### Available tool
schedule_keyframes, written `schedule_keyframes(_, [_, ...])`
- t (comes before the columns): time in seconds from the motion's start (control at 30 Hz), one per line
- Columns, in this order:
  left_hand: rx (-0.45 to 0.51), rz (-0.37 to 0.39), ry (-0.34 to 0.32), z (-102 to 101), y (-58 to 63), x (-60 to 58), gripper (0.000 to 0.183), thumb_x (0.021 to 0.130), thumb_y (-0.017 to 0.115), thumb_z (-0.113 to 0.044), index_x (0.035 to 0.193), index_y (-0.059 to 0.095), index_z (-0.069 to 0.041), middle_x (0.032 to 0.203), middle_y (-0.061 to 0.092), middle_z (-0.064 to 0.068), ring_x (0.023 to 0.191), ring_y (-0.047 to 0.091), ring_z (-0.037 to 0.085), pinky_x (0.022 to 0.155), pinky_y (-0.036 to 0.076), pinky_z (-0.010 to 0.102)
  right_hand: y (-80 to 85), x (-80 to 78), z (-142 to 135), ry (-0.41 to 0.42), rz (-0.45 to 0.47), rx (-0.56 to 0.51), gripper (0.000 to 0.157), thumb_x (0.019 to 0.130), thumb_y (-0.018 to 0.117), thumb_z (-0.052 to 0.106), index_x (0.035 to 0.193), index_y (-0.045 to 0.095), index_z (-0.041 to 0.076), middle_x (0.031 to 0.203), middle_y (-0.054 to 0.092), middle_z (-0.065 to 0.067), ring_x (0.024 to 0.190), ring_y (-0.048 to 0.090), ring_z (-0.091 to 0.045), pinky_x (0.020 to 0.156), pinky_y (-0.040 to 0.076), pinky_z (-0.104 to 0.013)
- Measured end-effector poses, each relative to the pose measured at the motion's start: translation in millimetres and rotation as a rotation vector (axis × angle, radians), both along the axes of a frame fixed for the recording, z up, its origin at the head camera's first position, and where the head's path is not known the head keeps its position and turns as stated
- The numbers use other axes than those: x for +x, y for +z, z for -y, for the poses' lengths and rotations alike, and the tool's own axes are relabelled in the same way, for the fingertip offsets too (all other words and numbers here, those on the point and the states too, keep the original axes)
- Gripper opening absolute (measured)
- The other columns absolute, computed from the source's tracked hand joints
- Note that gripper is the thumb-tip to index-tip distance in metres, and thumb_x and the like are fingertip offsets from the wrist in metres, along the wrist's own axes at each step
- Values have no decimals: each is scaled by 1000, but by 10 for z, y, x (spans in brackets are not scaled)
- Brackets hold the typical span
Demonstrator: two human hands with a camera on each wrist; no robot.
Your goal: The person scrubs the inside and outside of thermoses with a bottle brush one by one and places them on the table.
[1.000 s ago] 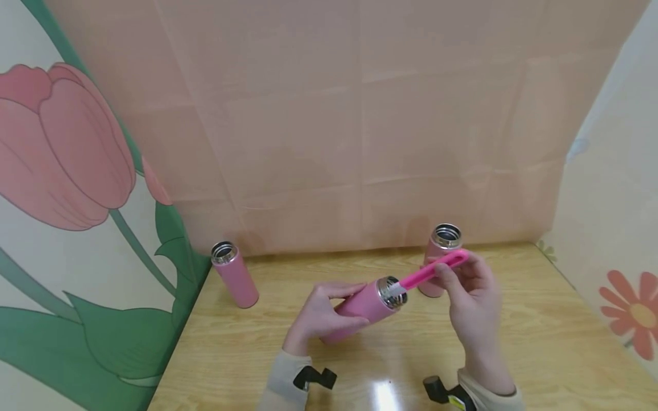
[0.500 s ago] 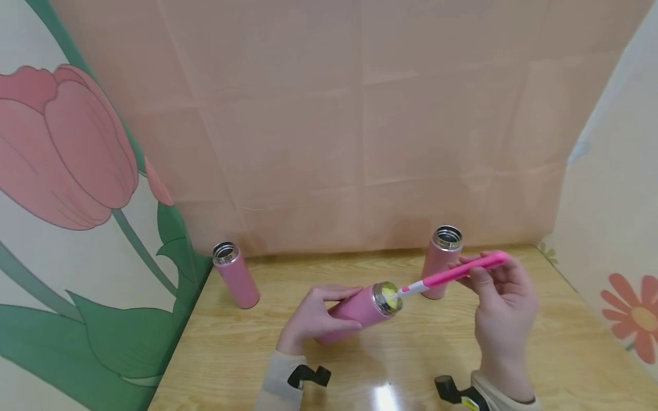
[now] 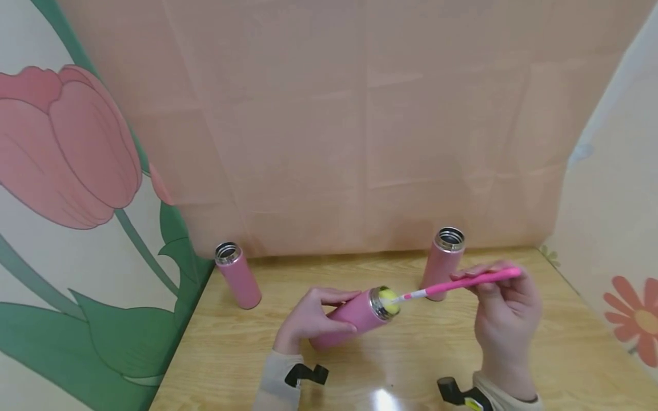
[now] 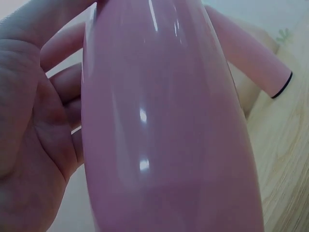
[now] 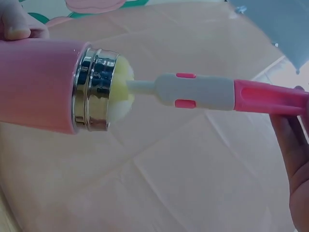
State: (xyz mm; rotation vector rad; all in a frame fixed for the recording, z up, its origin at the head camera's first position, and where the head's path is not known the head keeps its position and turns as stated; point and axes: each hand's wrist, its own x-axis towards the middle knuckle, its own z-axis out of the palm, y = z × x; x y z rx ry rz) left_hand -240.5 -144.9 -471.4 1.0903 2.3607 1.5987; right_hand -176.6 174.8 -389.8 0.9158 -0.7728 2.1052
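My left hand (image 3: 311,315) grips a pink bottle (image 3: 349,321), tilted with its metal mouth up and to the right. In the right wrist view, a yellow and white sponge head (image 5: 120,89) bulges out of the bottle's steel neck (image 5: 96,89). It belongs to a bottle brush with a white collar and a pink handle (image 3: 485,278). My right hand (image 3: 506,319) pinches that handle near its end, with the brush roughly in line with the mouth. The rest of the sponge is hidden inside the bottle.
Two more pink bottles stand uncapped on the wooden table (image 3: 205,354): a left bottle (image 3: 241,281) near the left edge and a right bottle (image 3: 443,260) behind my right hand. A beige sheet (image 3: 360,125) hangs at the back.
My right hand has moved right, drawing the brush outward until its sponge shows at the mouth. My left hand and its bottle have shifted slightly left and down.
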Motion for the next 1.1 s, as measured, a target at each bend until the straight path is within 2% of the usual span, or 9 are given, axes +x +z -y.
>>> schedule_keyframes(0.13, [11,9,-6,18,-21,-5,64,80,97,-17,139,74,-18,133,73,-5,121,70,17,103,56,38,69,-10,51,60,-134,-19,11,96,59,-23,98,49,-28,94,71,-36,91,76,-41,88,64,-44])
schedule_keyframes(0.27, [6,18,10,38,-31,2,64,79,98,-19,139,74,-19,133,74,-6,122,69,18,103,56,38,118,-29,75,129,-277,21,13,96,60,-22,95,48,-25,94,71,-37,93,77,-42,92,63,-44])
schedule_keyframes(0.4, [-2,29,10,36,-20,6,64,78,99,-19,137,75,-19,132,74,-7,123,68,17,104,55,38,115,-24,14,185,-351,116,10,99,56,-20,95,48,-22,98,72,-35,99,76,-42,98,60,-44])
schedule_keyframes(0.5, [-7,28,-18,14,-12,2,64,77,99,-19,136,75,-18,132,74,-8,124,68,17,105,54,38,114,-36,-49,263,-409,187,7,103,53,-16,99,49,-20,104,72,-35,106,74,-43,102,57,-44])
schedule_keyframes(0.6, [2,3,-43,-25,-3,5,64,76,100,-18,135,76,-16,132,74,-7,123,69,17,106,54,39,114,-63,-97,339,-438,212,5,104,52,-15,105,51,-20,110,72,-35,111,72,-44,104,56,-44])
schedule_keyframes(0.7, [26,-25,-42,-66,2,10,64,75,101,-18,134,76,-14,131,75,-4,122,70,19,105,55,40,87,-45,-139,316,-362,178,6,101,56,-18,104,52,-21,109,72,-35,108,73,-43,103,57,-43])
schedule_keyframes(0.87, [55,-57,23,-116,6,17,65,73,102,-19,133,77,-15,128,75,-4,120,70,18,104,56,39,-1,-5,-213,164,-137,139,14,96,62,-22,104,52,-28,104,72,-37,100,76,-41,96,61,-44])
schedule_keyframes(1.1, [57,-101,78,-155,-1,12,66,72,103,-20,133,77,-15,130,75,-3,121,70,18,106,55,41,-125,16,-284,1,51,164,22,90,64,-28,107,51,-32,103,74,-36,97,78,-39,86,63,-41])
